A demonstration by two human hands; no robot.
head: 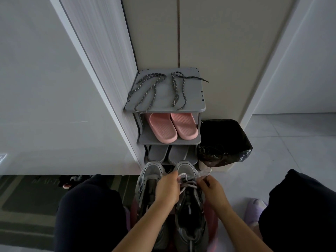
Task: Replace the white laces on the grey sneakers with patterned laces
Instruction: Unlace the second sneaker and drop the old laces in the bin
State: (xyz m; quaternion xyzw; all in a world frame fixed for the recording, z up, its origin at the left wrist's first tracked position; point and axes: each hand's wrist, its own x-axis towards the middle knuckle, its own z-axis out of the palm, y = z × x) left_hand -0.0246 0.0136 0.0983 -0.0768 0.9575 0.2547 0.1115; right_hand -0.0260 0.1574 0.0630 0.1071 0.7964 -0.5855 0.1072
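Low at centre frame, the left hand (168, 188) and right hand (211, 187) are held curled over the right-of-frame sneaker (190, 220). The loosened white lace (187, 180) is pinched by both, near the toe. Two patterned laces (175, 88) are laid on the rack (163, 104) above.

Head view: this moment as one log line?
left hand: pinches white lace | right hand: pinches white lace | patterned laces: on rack

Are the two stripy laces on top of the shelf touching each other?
Apart. The head view shows bare grey shelf between the left lace and the right lace along their whole length.
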